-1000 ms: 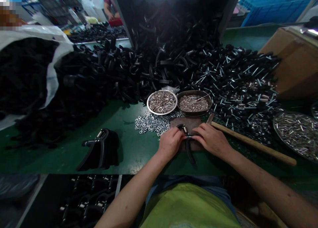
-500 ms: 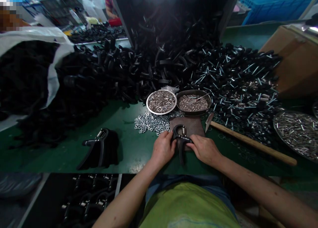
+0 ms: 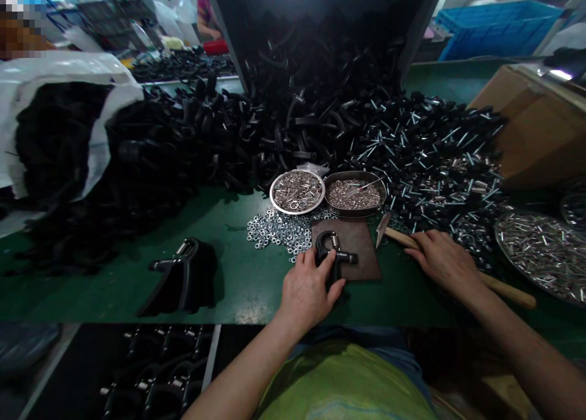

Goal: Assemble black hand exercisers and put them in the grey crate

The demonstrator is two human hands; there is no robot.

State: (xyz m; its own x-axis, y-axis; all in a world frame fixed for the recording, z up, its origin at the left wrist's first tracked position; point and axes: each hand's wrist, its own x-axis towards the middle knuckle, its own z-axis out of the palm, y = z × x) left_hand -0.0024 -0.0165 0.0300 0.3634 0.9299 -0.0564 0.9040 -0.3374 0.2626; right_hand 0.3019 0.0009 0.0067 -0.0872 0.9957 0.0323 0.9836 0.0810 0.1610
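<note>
My left hand point(image 3: 307, 292) is closed around the black handles of a hand gripper point(image 3: 330, 249), whose spring end rests on a dark brown pad point(image 3: 361, 249) on the green table. My right hand point(image 3: 442, 258) lies over the wooden handle of a hammer point(image 3: 503, 289), fingers curling onto it near the metal head point(image 3: 381, 228). Just beyond the pad stand two round metal dishes, one with rings point(image 3: 297, 191) and one with small bits point(image 3: 356, 194), and loose shiny nuts point(image 3: 277, 231) are spread at their left.
A large heap of black handles point(image 3: 284, 121) fills the back, black knobbed bolts point(image 3: 439, 151) the right. A metal tray of pins point(image 3: 540, 252) and a cardboard box point(image 3: 544, 121) lie far right. Finished grippers point(image 3: 183, 273) lie left; another person point(image 3: 206, 17) works far behind.
My right hand left the hand gripper and moved right onto the hammer handle. My left hand alone now holds the gripper, shifted slightly on the pad.
</note>
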